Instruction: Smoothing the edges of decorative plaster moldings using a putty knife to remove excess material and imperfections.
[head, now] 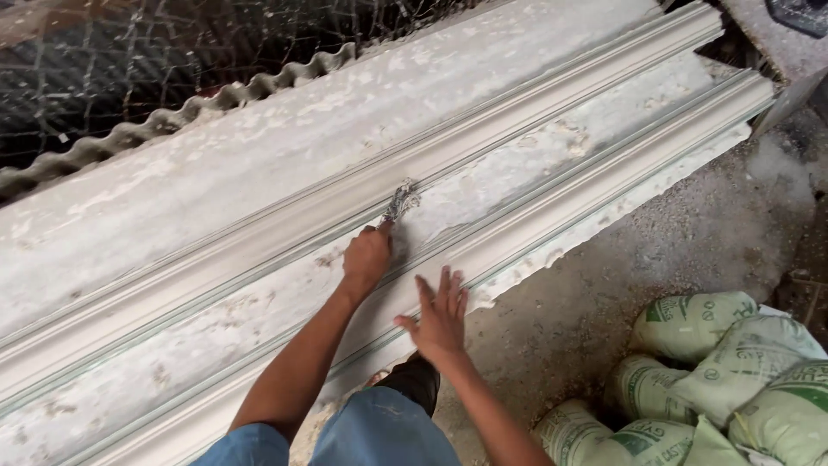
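We see the left hand (366, 257) closed in a fist around a small brush (400, 203) — its bristles touch a ridge of the long white plaster moulding (535, 112). The right hand (440, 318) lies flat, fingers spread, on the moulding's near edge. Beside us on the dusty floor (595, 285) lie stuffed green-and-white sacks (716, 380) — tied shut, contents hidden.

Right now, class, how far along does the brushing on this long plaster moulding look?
Done: much of the long white moulding already carries a patchy whitish coat.
In hand: the left hand grips a brush pressed into the moulding's groove, while the right hand lies flat on the lower edge.
Left: cannot tell how much of the groove remains uncoated. Sacks lie on the floor.
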